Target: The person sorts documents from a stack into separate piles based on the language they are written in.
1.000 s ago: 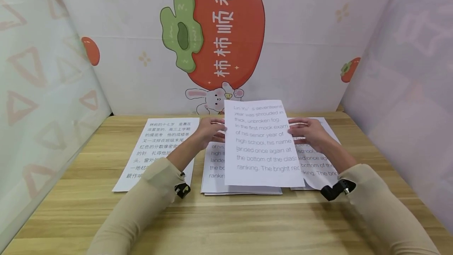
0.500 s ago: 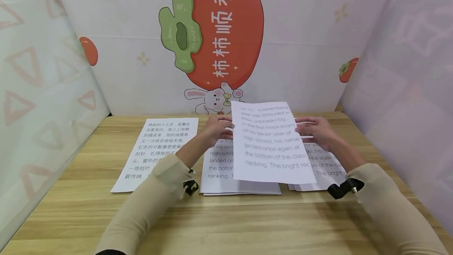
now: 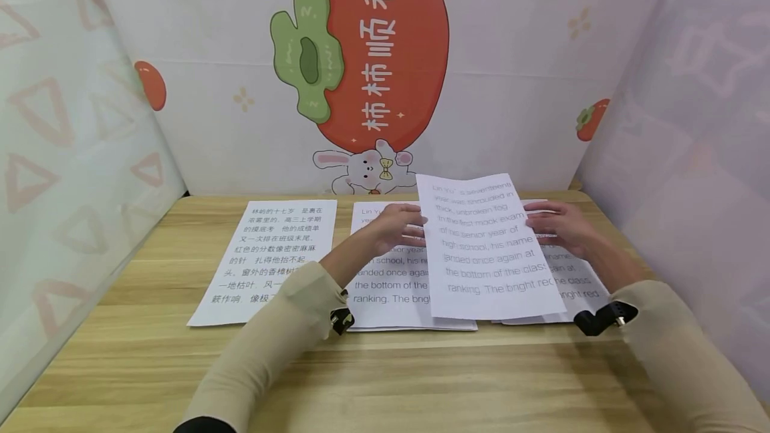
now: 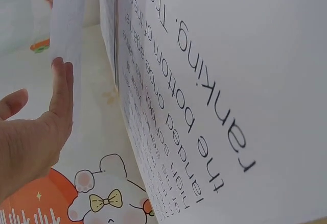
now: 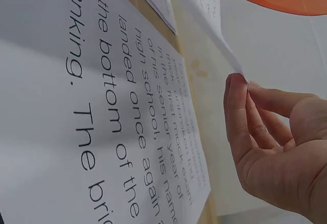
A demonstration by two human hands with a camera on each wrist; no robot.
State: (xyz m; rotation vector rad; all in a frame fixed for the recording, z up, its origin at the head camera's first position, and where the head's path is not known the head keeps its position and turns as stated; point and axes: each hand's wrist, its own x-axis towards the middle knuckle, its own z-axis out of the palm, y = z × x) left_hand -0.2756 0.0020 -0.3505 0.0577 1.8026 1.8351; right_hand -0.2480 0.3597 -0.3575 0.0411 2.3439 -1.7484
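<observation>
A printed sheet of paper (image 3: 487,246) is held raised and tilted above the table, its English text facing me. On its right edge, my right hand (image 3: 565,229) pinches the sheet between thumb and fingers, as the right wrist view confirms at the hand (image 5: 281,147). At the opposite edge, straight fingers of my left hand (image 3: 394,229) touch the sheet; in the left wrist view the thumb of that hand (image 4: 36,137) stands apart from the paper. Below lie a middle stack of English pages (image 3: 385,316) and a right-hand stack (image 3: 580,286), both partly covered by the raised sheet.
A page with Chinese text (image 3: 265,252) lies at the left, partly under my left forearm. The wooden table (image 3: 385,379) ends at a white backdrop (image 3: 210,132) printed with persimmons and a rabbit. Cloth walls flank both sides.
Both hands have carried the raised sheet to the right, from over the middle stack toward the right-hand stack. More of the middle stack and of the Chinese page now shows.
</observation>
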